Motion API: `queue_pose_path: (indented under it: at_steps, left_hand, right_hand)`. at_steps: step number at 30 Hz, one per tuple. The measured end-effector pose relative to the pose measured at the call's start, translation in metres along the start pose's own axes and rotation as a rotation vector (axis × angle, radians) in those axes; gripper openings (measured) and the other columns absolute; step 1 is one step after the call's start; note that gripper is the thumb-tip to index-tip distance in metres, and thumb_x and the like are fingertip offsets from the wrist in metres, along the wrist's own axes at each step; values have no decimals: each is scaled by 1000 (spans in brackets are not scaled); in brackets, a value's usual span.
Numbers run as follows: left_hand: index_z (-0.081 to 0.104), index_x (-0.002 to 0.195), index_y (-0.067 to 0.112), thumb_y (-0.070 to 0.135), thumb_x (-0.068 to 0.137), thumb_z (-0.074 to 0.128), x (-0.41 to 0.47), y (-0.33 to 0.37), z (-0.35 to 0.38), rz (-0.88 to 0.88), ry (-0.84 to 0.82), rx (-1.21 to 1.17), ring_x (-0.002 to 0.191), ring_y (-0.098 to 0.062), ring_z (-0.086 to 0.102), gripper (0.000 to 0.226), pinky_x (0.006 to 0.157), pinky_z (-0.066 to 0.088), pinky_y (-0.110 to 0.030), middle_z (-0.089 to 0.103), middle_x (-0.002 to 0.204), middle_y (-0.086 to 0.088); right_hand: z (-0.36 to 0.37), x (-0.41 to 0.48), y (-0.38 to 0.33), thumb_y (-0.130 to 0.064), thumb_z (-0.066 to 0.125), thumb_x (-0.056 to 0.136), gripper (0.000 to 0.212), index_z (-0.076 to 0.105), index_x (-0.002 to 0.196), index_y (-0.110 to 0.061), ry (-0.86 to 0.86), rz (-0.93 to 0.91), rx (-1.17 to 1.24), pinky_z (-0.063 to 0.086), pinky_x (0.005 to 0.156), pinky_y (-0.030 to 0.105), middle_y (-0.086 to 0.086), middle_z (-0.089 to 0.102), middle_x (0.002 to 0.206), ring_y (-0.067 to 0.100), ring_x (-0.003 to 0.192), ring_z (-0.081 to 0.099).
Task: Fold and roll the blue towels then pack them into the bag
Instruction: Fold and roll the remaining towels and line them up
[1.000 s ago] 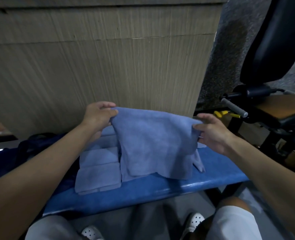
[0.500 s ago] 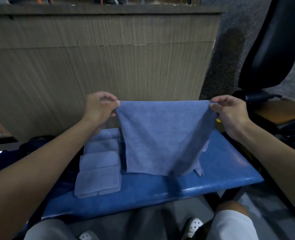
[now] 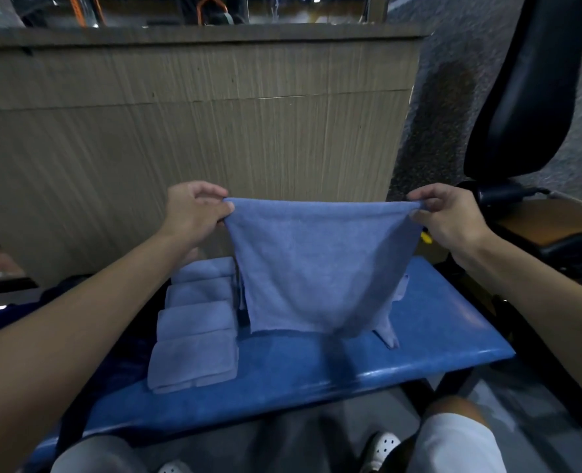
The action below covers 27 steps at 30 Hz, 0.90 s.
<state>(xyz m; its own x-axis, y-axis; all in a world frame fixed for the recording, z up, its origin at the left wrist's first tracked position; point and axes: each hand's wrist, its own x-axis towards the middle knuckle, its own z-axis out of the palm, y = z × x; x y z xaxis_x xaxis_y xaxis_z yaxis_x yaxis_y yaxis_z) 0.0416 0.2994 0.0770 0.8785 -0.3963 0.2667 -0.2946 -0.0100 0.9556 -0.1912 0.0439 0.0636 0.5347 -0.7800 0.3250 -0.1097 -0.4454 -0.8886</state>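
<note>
Blue bench [image 3: 436, 336] here, and on its left side sits a row of four folded towels [image 3: 195, 339], edge to edge.

A tan, vertically grained panel [image 3: 214, 131] fills the far side under a ledge [image 3: 197, 32], with a grey speckled wall [image 3: 453, 46] to its right. A blue bench [image 3: 316, 377] spans the foreground above grey floor [image 3: 316, 435]. At right stands 1 black padded backrest [image 3: 521, 97], perhaps gym equipment. The light is dim.

PLACE: seemingly a gym or fitness room | EVIDENCE: a blue padded bench [image 3: 436, 319] beside a machine's tall black padded backrest [image 3: 521, 97] and tan seat pad [image 3: 538, 216] | SURROUNDS: wood-grain counter front [image 3: 180, 131], speckled stone-look wall [image 3: 460, 46] | ALSO: folded blue towels [image 3: 194, 356] in a row on the bench
</note>
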Motion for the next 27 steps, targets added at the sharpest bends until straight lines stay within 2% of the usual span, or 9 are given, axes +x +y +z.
queue_pose_path:
  at_steps: [4, 7, 12, 14, 16, 19, 23, 27]
  left_hand:
    - [54, 71, 12, -8, 82, 68, 2, 0, -3, 46, 38, 57, 39, 1, 50, 27, 42, 46, -15, 54, 63, -9]
    - [50, 67, 13, -7, 83, 67, 4, 0, -3, 49, 76, 111, 35, -3, 45, 31, 36, 43, -17, 49, 59, -10]
    - [58, 74, 14, -1, 86, 68, -1, 4, 0, -73, 32, 30, 38, -6, 48, 22, 35, 38, -14, 53, 63, -9]
    - [64, 86, 10, -5, 87, 63, -5, 9, 3, -150, -71, -40, 49, -5, 55, 16, 42, 44, -14, 59, 72, -8]
    - [66, 101, 6, -11, 86, 60, -6, 10, 4, -165, -141, -48, 66, -10, 59, 23, 52, 50, -12, 62, 81, -9]
    - [65, 108, 6, -14, 84, 60, -4, 3, 4, -65, -118, 47, 71, -10, 59, 33, 59, 51, -12, 63, 81, -7]
    - [70, 99, 7, -5, 85, 66, 2, -8, 0, 128, -41, 229, 60, 1, 57, 19, 60, 48, -9, 65, 74, 0]
    - [71, 94, 7, 1, 86, 67, 6, -9, -2, 275, -7, 345, 59, -5, 52, 12, 59, 45, -13, 63, 71, -4]
  right_hand:
    - [-1, 1, 1, -2, 66, 88, 17, 60, 101, -11, 53, 10, 12, 45, 60, 22, 5, 58, 82, 14, 75, 53]
    - [-1, 1, 3, -4, 68, 87, 10, 63, 92, -10, 42, -1, 38, 45, 63, 27, 7, 60, 80, 14, 73, 54]
    - [2, 2, 7, -1, 67, 87, 10, 65, 90, -10, 20, 24, 127, 43, 60, 20, 4, 59, 75, 11, 69, 51]
    - [2, 2, 9, -2, 66, 88, 10, 65, 90, -11, 22, 55, 143, 43, 60, 20, 3, 60, 75, 10, 68, 52]
    - [2, 2, 10, -2, 66, 88, 12, 66, 98, -9, 25, 71, 138, 46, 61, 19, 3, 61, 77, 9, 69, 53]
    - [-1, 2, 10, -2, 67, 88, 15, 66, 100, -10, 32, 58, 109, 47, 57, 12, 3, 63, 80, 7, 69, 55]
    - [-6, 1, 11, -7, 67, 89, 7, 68, 96, -8, 61, 9, 71, 47, 56, 10, 6, 64, 81, 7, 71, 56]
    - [-9, 1, 8, -8, 66, 90, 9, 68, 96, -3, 76, -19, 34, 46, 57, 13, 4, 63, 77, 9, 70, 55]
